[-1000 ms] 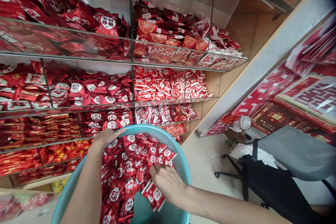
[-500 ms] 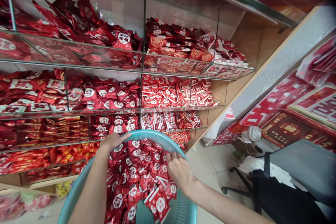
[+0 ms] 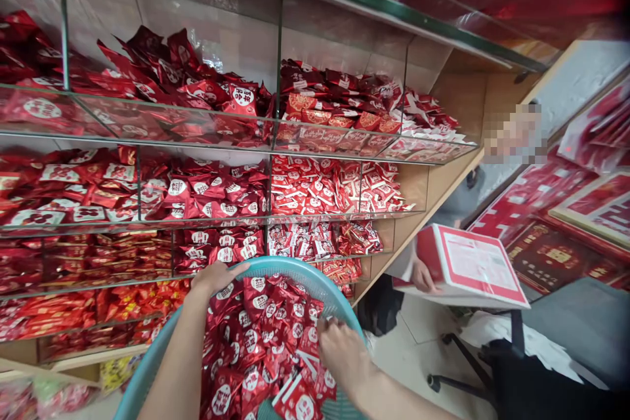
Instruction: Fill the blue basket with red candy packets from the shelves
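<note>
A teal plastic basket (image 3: 288, 267) stands low in front of me, heaped with small red candy packets (image 3: 263, 328) bearing white round labels. My left hand (image 3: 214, 280) grips the basket's far rim on the left, thumb along the edge and the other fingers hidden outside. Inside the basket, at the right of the heap, my right hand (image 3: 342, 348) is closed with curled fingers against the packets. Whatever is in those fingers is hidden. A strip of bare basket bottom shows near the lower edge of the view.
Glass-fronted shelves (image 3: 315, 134) full of red packets rise right behind the basket. On the right, another person's hand (image 3: 424, 275) carries a red and white carton (image 3: 485, 262). A black office chair (image 3: 546, 374) stands at lower right.
Another person with a carton has come into view on the right. My right hand's fingers have curled in tighter at the packets. The view has shifted slightly; my left hand stays on the rim.
</note>
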A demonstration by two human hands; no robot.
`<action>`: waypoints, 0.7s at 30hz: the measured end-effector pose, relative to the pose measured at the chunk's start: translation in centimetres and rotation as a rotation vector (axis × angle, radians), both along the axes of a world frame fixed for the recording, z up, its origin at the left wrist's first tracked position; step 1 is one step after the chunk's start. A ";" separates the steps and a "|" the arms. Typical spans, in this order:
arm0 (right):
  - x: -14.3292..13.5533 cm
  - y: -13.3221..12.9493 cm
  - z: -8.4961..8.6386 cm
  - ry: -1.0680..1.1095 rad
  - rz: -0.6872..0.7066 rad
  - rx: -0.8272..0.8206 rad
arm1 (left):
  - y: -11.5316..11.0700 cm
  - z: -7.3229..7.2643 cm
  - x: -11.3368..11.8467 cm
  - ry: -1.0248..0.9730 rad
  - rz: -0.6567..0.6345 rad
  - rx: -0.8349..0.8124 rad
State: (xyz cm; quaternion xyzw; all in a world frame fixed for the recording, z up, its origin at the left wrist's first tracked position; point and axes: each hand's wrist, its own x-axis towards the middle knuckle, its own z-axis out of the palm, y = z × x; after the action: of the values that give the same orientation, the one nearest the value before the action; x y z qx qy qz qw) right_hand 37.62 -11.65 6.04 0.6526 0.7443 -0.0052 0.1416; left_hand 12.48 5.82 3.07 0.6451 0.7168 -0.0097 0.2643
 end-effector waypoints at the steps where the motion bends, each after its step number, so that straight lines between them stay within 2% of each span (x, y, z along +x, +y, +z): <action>1: -0.1 0.0 0.0 0.004 0.004 -0.033 | 0.0 0.0 0.0 0.000 0.002 0.001; 4: -0.2 0.5 1.3 0.054 0.006 -0.068 | -0.1 0.0 0.0 -0.003 0.008 0.005; 7: 0.1 2.1 4.6 0.142 -0.010 -0.013 | -0.1 0.0 -0.1 -0.007 0.013 0.018; 11: 2.1 6.5 10.0 0.216 -0.072 0.254 | -0.1 0.1 -0.1 -0.012 0.015 0.029; 14: 4.2 10.8 13.0 0.201 -0.159 0.467 | -0.1 0.1 -0.1 -0.020 0.009 0.019; 17: 5.6 14.7 14.2 0.160 -0.220 0.605 | -0.1 0.0 -0.1 -0.016 0.011 0.008; 21: 5.9 18.3 14.1 0.100 -0.212 0.638 | 0.0 -0.1 -0.2 -0.029 0.011 0.008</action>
State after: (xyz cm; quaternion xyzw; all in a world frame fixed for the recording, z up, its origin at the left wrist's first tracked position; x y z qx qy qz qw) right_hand 43.49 6.67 20.16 0.7366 0.6427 0.1810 -0.1078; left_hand 12.24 5.77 2.93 0.6422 0.7166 0.0040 0.2722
